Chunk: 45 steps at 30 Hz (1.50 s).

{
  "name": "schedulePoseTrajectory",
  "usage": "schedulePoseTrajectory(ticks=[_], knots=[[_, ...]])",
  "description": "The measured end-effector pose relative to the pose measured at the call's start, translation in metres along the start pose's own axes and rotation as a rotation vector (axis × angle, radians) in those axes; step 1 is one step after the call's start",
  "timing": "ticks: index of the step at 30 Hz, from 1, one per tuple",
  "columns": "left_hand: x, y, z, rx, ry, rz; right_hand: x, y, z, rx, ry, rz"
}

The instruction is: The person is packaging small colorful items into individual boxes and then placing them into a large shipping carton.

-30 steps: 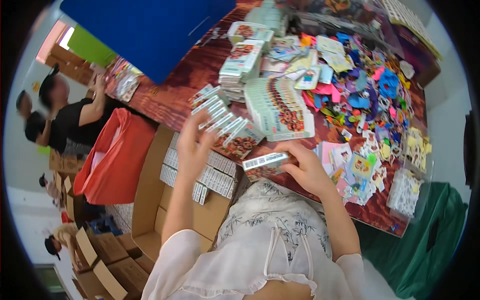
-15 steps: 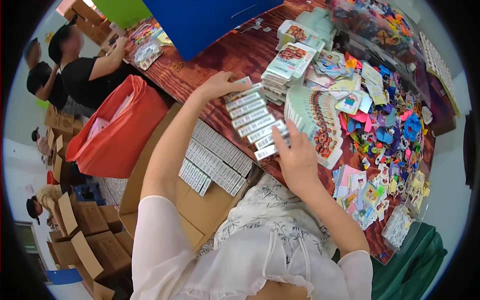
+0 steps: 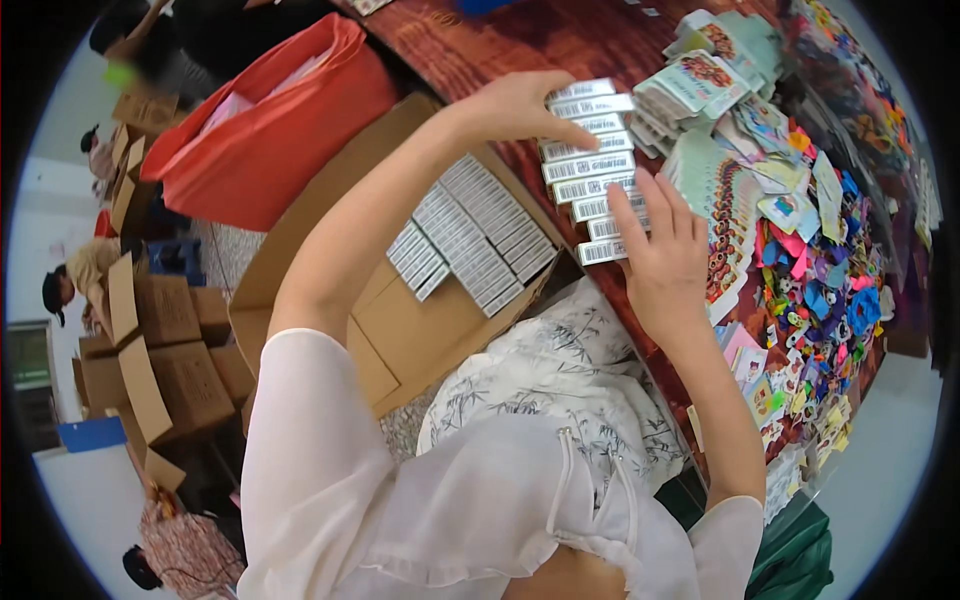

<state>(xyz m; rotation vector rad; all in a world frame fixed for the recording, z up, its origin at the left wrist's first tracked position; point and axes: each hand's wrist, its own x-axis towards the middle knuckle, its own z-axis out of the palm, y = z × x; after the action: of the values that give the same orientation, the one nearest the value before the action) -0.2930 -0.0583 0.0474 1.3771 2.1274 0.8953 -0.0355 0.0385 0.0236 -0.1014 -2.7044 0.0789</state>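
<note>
A row of small white boxes [image 3: 588, 166] with barcodes on their ends lies side by side at the table's near edge. My left hand [image 3: 520, 105] is closed around the far end, its thumb across the box ends and its other fingertips partly hidden. At the near end my right hand [image 3: 662, 265] grips the row from the right, with fingers bent over the boxes and its thumb out of sight. Below and left of the table stands an open cardboard carton [image 3: 350, 300], partly filled with rows of matching small boxes [image 3: 465, 225].
Right of my hands are stacked printed cards [image 3: 690, 90], a fan of cards [image 3: 725, 220] and a heap of colourful small toys [image 3: 820, 290]. A red bag [image 3: 270, 120] stands beyond the carton. More cartons [image 3: 180, 330] and other people [image 3: 185, 540] are on the left.
My view has swung, so the table sits further right. My left hand has wrapped further over the row's far end, and the boxes look straighter and closer to the carton.
</note>
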Motion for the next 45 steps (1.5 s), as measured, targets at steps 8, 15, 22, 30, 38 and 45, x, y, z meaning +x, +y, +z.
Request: schedulePoseTrajectory(ticks=[8,15,22,30,38,45], knots=[[-0.182,-0.027,-0.041,-0.025,0.201,-0.215,0.008,-0.096,0.004,0.151,0.037,-0.308],[-0.302,-0.117,0.041,-0.37,0.281,-0.563,-0.028,-0.154,0.083,0.302,-0.09,-0.516],[-0.333,-0.143,0.069,-0.617,0.365,-0.754,-0.023,-0.178,0.119,0.268,-0.27,-0.607],[-0.367,-0.196,0.103,-0.862,0.336,-0.989,-0.022,-0.213,0.151,0.351,-0.491,-0.628],[-0.381,-0.234,0.105,-1.031,0.456,-1.002,-0.002,-0.23,0.157,0.271,-0.579,-0.663],[-0.374,-0.294,0.083,-1.024,0.796,-0.946,0.022,-0.269,0.217,0.326,-0.439,-0.618]])
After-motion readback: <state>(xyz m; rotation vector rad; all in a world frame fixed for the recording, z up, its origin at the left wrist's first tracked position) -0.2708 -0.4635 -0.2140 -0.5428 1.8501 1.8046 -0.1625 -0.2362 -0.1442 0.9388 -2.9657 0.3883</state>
